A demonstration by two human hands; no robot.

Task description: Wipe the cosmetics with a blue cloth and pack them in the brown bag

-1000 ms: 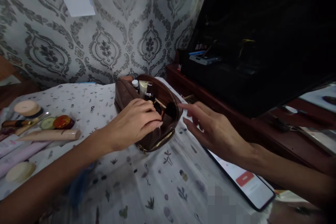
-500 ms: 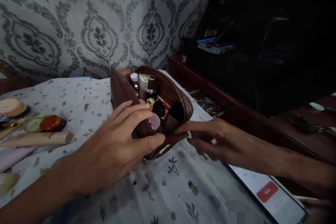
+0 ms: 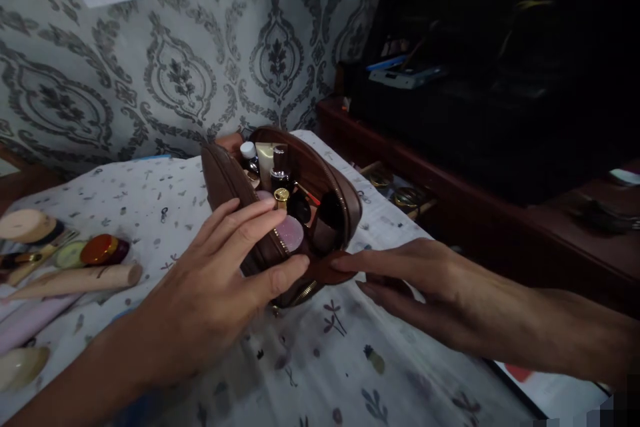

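A brown zippered makeup bag [image 3: 227,180] lies unzipped on the patterned cloth. My left hand [image 3: 220,280] holds its near left wall, fingers laid over the rim and thumb at the front corner. At the bag's front right end, my right hand [image 3: 415,283] has its index fingertip on the turned-out brown end flap [image 3: 333,270]; its thumb is not clearly visible. Inside are a white-capped bottle [image 3: 249,152], a pale tube [image 3: 265,159], a dark silver-banded bottle [image 3: 281,170], a gold-capped item [image 3: 281,197], a round pink item [image 3: 290,233] and dark items partly in shadow.
On the left lie a beige-capped jar [image 3: 27,225], an amber-topped jar [image 3: 104,250], a beige tube [image 3: 85,280] and a lilac tube [image 3: 37,323]. A phone [image 3: 555,393] lies partly under my right forearm. Right of the cloth, an open drawer [image 3: 400,193] holds small items.
The view has shifted slightly. My right index finger has pressed the end flap further outward and down, and my right forearm now covers more of the phone. My left hand keeps its place on the bag.
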